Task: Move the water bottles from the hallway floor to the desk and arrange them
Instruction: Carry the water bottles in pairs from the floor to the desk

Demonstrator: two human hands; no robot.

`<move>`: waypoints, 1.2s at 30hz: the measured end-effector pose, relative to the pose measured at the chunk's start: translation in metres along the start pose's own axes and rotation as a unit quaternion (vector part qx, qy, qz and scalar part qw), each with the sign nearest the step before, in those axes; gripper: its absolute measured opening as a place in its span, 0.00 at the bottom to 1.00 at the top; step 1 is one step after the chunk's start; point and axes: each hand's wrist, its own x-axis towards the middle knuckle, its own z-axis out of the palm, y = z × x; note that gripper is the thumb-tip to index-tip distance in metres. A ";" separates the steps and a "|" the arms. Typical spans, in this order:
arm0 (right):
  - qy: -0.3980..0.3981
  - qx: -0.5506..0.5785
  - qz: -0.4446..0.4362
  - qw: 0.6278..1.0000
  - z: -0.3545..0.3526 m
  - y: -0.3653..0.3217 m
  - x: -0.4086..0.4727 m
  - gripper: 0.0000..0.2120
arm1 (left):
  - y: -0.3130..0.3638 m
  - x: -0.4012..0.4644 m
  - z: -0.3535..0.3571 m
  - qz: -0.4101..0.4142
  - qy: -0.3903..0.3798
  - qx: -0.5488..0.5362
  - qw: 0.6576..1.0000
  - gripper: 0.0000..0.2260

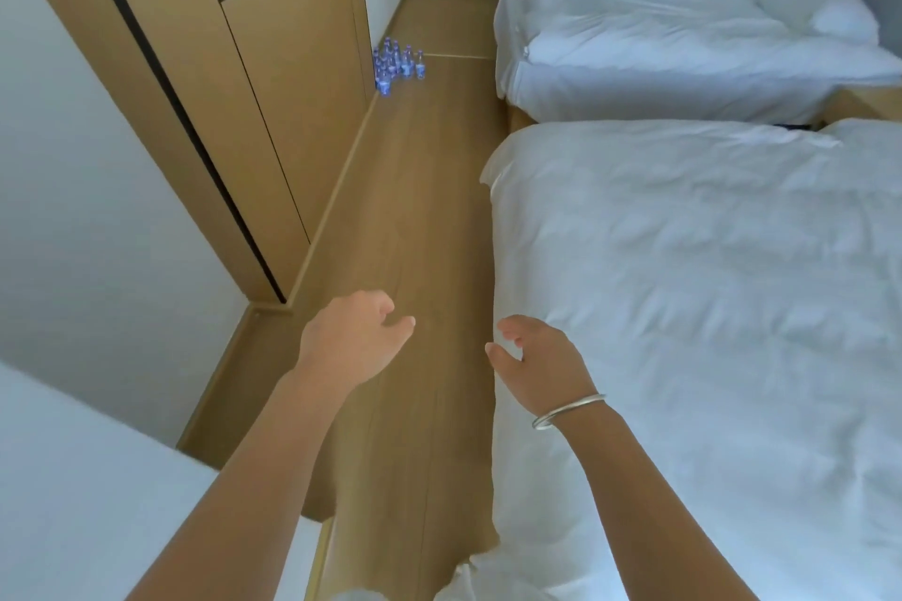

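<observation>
Both arms extended forward, nothing held
Left hand (354, 339) and right hand (534, 359) hung loosely curled over the wood floor (429, 220) — water bottles (396, 63) stood clustered far ahead, against the cabinet wall (293, 78).

No readable text anywhere; water bottles (396, 63) on hallway floor carry blue labels, print too small to read.

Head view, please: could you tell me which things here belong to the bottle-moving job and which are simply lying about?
Belonging to the job:
- water bottles, clustered upright on the wooden floor by the wall panel
- left hand and right hand, both holding nothing

Just there:
- near bed
- far bed with pillow
- bracelet on the right wrist
</observation>
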 end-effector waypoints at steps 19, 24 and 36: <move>-0.026 -0.016 -0.011 0.999 -0.021 -0.026 0.338 0.17 | 0.021 0.319 -0.045 -0.022 -0.015 -0.015 1.000 0.20; -0.021 -0.022 0.018 0.999 -0.035 -0.054 0.450 0.16 | 0.014 0.434 -0.080 -0.024 -0.006 -0.017 1.000 0.19; -0.006 -0.022 0.040 0.999 -0.035 -0.067 0.657 0.15 | 0.011 0.643 -0.098 -0.032 -0.030 -0.028 0.999 0.19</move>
